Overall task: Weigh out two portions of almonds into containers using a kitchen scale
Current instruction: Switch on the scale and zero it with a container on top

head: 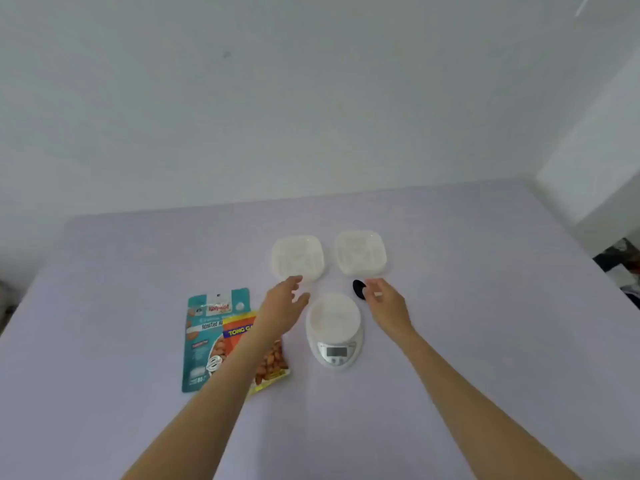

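Left forearm (228, 379) across almond bags (199, 344) — labels half-hidden

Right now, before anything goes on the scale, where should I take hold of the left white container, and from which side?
Probably its near edge, approached from the near side, pinching the rim. The left container is low, square and flat on the table, so its sides give little height, and that edge faces the scale.

a plain white wall (277, 98) rises behind a wide pale lilac table (485, 306); the light is soft, and dark clutter (620, 258) sits at the right edge.
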